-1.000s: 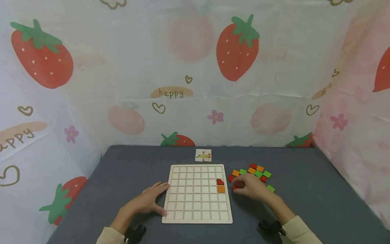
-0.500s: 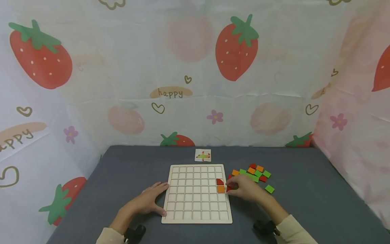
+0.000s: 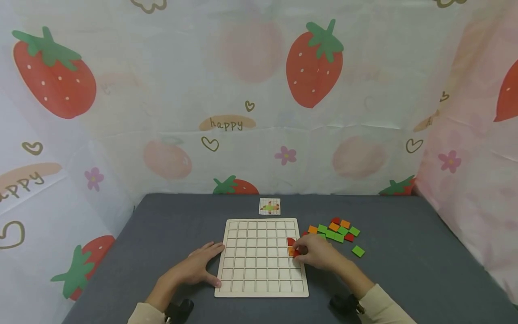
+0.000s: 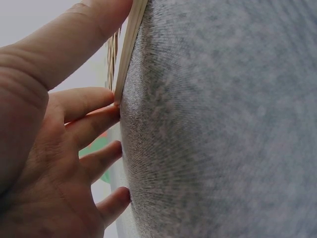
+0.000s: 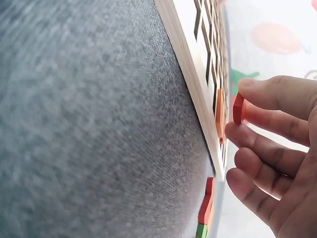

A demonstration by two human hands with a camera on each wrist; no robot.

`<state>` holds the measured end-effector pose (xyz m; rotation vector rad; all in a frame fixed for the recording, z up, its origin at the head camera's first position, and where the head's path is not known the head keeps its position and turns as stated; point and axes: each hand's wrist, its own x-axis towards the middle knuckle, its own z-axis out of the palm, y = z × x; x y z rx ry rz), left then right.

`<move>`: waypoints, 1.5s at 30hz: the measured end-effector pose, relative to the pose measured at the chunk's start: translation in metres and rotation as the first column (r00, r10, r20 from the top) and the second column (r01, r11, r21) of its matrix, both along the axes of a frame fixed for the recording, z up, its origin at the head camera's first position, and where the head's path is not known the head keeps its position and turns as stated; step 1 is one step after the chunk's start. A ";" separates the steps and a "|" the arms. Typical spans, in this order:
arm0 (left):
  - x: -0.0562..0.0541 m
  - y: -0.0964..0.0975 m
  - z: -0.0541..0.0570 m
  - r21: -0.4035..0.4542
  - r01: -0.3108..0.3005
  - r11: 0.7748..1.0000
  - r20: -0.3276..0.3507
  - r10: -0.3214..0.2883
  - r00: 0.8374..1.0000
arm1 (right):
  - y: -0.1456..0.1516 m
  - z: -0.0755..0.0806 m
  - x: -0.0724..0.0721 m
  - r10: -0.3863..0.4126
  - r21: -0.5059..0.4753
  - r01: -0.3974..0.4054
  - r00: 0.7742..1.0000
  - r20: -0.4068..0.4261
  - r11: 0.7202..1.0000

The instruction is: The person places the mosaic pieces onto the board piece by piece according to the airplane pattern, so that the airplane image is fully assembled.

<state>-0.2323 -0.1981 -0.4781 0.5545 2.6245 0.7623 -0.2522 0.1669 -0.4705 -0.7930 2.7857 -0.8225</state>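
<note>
A pale wooden grid board (image 3: 256, 270) lies on the dark table. In its right column sit a red quarter-round tile (image 3: 291, 241) and, just below, an orange square tile (image 3: 291, 251). My right hand (image 3: 319, 253) pinches another red tile (image 5: 238, 109) between thumb and fingers, slightly above the board's right edge; its exact shape is hard to tell. The left hand (image 3: 196, 265) rests at the board's left edge with fingers spread, thumb and fingertips touching the rim, as the left wrist view (image 4: 64, 148) also shows.
Right of the board lies a loose group of green tiles (image 3: 330, 234), orange tiles (image 3: 334, 227) and red tiles (image 3: 349, 237). One green tile (image 3: 358, 251) lies apart. Behind the board is a small pattern card (image 3: 269, 206). A strawberry-print cloth (image 3: 259, 90) hangs behind the table.
My right hand has moved left from the loose tiles to the board's right column, bringing a red tile with it. The left hand stays where it was.
</note>
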 end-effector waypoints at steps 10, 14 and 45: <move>0.000 -0.001 0.000 0.014 0.008 1.000 -0.002 -0.008 1.000 | -0.003 0.000 0.002 0.060 -0.025 -0.060 0.998 -0.022 0.998; 0.000 -0.001 0.000 0.015 0.006 1.000 0.002 -0.006 1.000 | -0.006 0.000 0.003 0.076 -0.028 -0.077 0.996 -0.035 0.997; -0.002 -0.003 -0.004 0.020 0.007 1.000 0.008 -0.007 1.000 | -0.007 -0.002 0.006 0.045 0.079 -0.042 0.998 -0.033 0.996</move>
